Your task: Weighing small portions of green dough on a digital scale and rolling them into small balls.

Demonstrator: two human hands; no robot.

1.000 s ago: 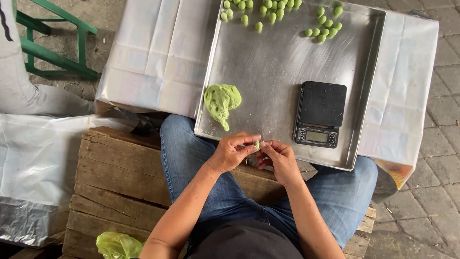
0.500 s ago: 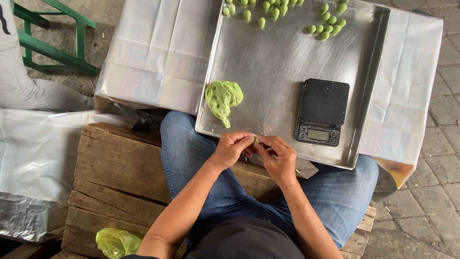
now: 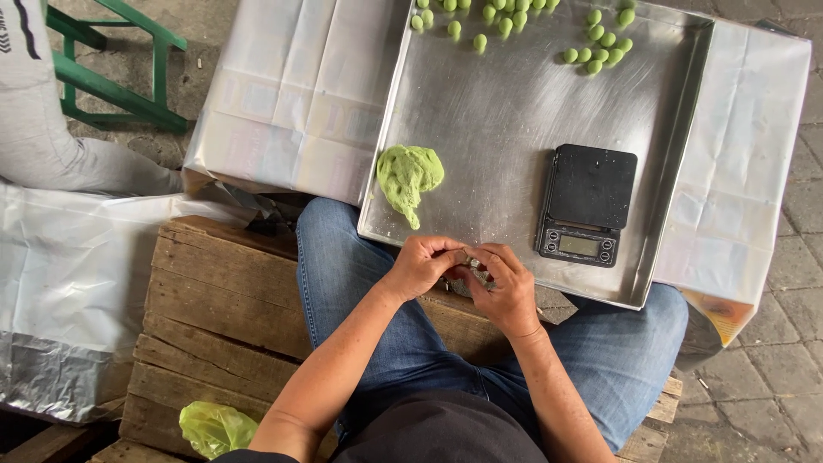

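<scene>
My left hand (image 3: 424, 262) and my right hand (image 3: 506, 287) meet at the fingertips over the near edge of a metal tray (image 3: 514, 129). Together they pinch a small piece (image 3: 471, 260). My fingers hide most of it, and it showed green a moment ago, like dough. A lump of green dough (image 3: 408, 175) lies on the tray just beyond my left hand. A black digital scale (image 3: 588, 204) sits on the tray beyond my right hand. Several small green dough balls (image 3: 600, 45) lie along the tray's far side.
The tray rests on a surface covered with white paper (image 3: 291, 94), above my knees in blue jeans. I sit on a wooden pallet (image 3: 223, 309) with a green plastic bag (image 3: 214, 427) on it. To the left are another person's grey-clad leg (image 3: 51, 146), a green stool (image 3: 120, 77) and white plastic sheeting (image 3: 69, 291).
My hands stay together at the tray's near edge. My fingers have closed over the small green piece, which shows less now.
</scene>
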